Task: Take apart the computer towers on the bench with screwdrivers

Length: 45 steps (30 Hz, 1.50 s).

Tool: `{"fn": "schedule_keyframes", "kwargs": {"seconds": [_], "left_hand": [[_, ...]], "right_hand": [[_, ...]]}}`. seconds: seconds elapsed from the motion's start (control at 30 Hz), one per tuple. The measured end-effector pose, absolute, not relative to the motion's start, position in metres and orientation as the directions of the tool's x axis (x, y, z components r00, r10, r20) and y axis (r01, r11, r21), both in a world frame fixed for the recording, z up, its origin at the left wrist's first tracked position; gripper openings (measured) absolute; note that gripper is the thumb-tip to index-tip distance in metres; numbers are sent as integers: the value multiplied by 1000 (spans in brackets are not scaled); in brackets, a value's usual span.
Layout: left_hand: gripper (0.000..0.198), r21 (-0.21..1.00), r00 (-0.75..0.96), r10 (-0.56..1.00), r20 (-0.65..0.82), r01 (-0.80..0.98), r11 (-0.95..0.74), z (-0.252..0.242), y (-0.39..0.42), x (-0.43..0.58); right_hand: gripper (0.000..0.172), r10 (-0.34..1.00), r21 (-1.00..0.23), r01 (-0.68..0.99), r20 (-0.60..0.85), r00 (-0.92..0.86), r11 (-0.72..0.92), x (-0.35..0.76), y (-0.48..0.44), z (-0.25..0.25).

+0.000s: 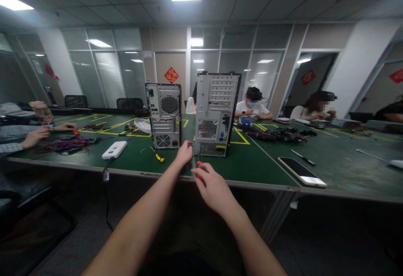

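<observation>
In my right hand is a screwdriver with a red handle, its tip pointing up at the lower left of the taller computer tower. That tower stands upright, its metal back with fan grille and ports facing me. My left hand is closed, fingers curled, between the two towers, close to the taller one's lower left edge. What it holds, if anything, is hidden, and I cannot tell whether it touches the case. Left of it stands a shorter computer tower, also back towards me. A yellow-and-black screwdriver lies before it.
On the green table lie a white power bank with a cable, a phone, a pen and black cables. A co-worker's hands are by coloured wires at left. Other people sit opposite.
</observation>
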State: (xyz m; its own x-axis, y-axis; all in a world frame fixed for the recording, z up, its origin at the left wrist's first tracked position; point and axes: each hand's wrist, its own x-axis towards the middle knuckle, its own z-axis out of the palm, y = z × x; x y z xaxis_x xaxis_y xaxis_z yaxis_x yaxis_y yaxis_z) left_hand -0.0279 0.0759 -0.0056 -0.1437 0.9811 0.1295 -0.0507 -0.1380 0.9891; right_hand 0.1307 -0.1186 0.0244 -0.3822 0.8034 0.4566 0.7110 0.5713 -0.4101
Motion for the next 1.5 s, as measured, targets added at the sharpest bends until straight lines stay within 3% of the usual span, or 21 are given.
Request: {"fn": "schedule_keyframes", "kwargs": {"seconds": [0.13, 0.33, 0.5, 0.7, 0.8, 1.0, 1.23, 1.5], "left_hand": [[39, 955, -84, 952, 295, 44, -293, -6, 80, -23], [43, 975, -39, 985, 168, -143, -172, -8, 74, -23], [45, 977, -23, 983, 181, -114, -183, -12, 75, -26], [47, 966, 11, 967, 256, -37, -255, -16, 82, -27], [46, 971, 2, 974, 227, -77, -227, -15, 82, -26], [48, 971, -17, 982, 190, -142, -190, -14, 80, -26], [45, 969, 7, 973, 230, -94, -229, -16, 81, -27], [50, 946, 2, 949, 314, 85, -313, -14, 81, -28]], "right_hand": [[22, 836, -413, 745, 417, -356, 523, 133, -119, 24], [21, 867, -364, 808, 378, -326, 462, 132, -118, 25], [12, 826, -366, 768, 436, -358, 526, 127, -116, 22], [24, 840, -394, 758, 397, -369, 519, 127, -118, 18], [31, 849, -384, 770, 372, -376, 509, 127, -120, 19], [20, 877, -353, 829, 376, -300, 435, 124, -123, 24], [23, 835, -210, 844, 385, -393, 493, 127, -124, 21], [22, 874, -324, 842, 382, -301, 431, 122, -124, 28]]}}
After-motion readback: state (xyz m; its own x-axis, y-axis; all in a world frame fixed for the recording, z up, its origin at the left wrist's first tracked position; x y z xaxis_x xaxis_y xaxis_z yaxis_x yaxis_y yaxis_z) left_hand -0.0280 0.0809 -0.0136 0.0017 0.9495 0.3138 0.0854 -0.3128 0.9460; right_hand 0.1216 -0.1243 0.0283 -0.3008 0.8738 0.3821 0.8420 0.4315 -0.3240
